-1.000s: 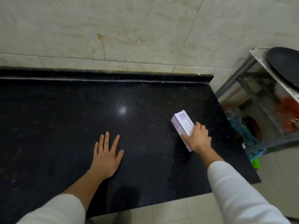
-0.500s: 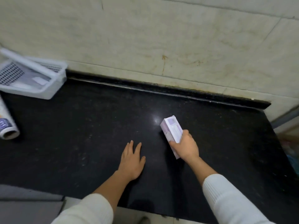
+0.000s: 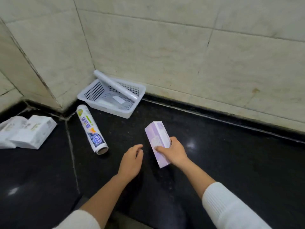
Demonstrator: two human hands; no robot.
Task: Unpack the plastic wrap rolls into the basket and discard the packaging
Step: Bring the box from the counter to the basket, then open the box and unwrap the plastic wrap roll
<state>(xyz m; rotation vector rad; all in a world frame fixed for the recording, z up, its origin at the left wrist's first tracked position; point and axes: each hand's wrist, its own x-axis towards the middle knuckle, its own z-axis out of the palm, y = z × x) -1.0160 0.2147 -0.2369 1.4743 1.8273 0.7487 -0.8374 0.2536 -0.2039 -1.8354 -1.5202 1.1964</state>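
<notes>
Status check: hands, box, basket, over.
Right hand grips purple box, unopened. Left hand empty beside it. One roll propped on basket rim; printed roll on counter.

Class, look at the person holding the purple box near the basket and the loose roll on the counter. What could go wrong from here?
1. The clear roll lies slanted across the basket rim, one end sticking out; adding another may tip it out.
2. The printed roll lies loose on the counter and could roll.
3. The right hand grips the purple box alone; the left hand is off it.

Right hand (image 3: 175,152) is wrapped around something, thumb on top, fingers curled under. Left hand (image 3: 131,160) sits just beside it, fingers loosely bent, holding nothing. Both sleeves pushed up.
</notes>
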